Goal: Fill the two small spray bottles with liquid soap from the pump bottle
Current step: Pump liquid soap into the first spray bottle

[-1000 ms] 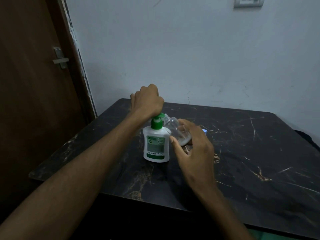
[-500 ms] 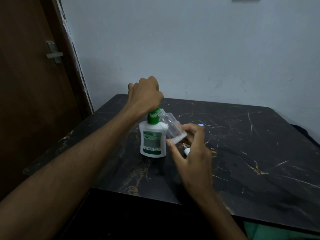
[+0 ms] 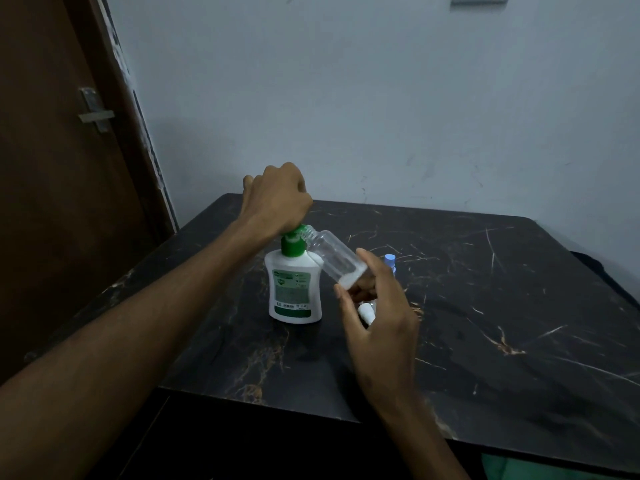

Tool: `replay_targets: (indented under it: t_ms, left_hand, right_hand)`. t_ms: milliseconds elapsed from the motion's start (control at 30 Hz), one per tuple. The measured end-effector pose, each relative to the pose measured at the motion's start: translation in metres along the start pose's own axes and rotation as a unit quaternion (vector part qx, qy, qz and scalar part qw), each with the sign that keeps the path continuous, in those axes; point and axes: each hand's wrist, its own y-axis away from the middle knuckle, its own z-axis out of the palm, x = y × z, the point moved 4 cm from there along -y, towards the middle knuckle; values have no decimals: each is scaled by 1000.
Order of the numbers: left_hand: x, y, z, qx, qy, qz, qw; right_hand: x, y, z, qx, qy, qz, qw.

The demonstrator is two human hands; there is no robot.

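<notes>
A white pump bottle (image 3: 294, 289) with a green pump head stands on the black marble table (image 3: 485, 323). My left hand (image 3: 275, 199) is curled over the pump head from above and presses on it. My right hand (image 3: 375, 306) grips the base of a small clear spray bottle (image 3: 334, 259), tilted with its open neck against the pump nozzle. A little white soap sits in the bottle's bottom. A white cap piece (image 3: 366, 312) shows under my right palm. Behind my right hand a second small bottle with a blue cap (image 3: 389, 261) is mostly hidden.
The table stands in a corner against a pale wall. A brown door (image 3: 62, 168) with a metal latch is at the left. The table's front edge runs just below my forearms.
My right hand has lowered the clear bottle's base and slid a little right. The blue-capped bottle shows more. My left hand stays on the pump head.
</notes>
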Motion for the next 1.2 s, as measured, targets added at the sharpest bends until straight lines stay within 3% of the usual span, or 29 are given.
replay_targets:
  t_ms: [167,400,1200]
  left_hand:
    - [5,-5,-6,-6,-42,15,999]
    - [1,-2,-1,-23,-12,4,1000]
    - [13,0,-10,-3,-58,40,997]
  right_hand:
    - [0,2,-1,-8,-12,18,1000]
    - [0,2,0,-5,6,9,1000]
    - [9,5,5,-24,37,21,999]
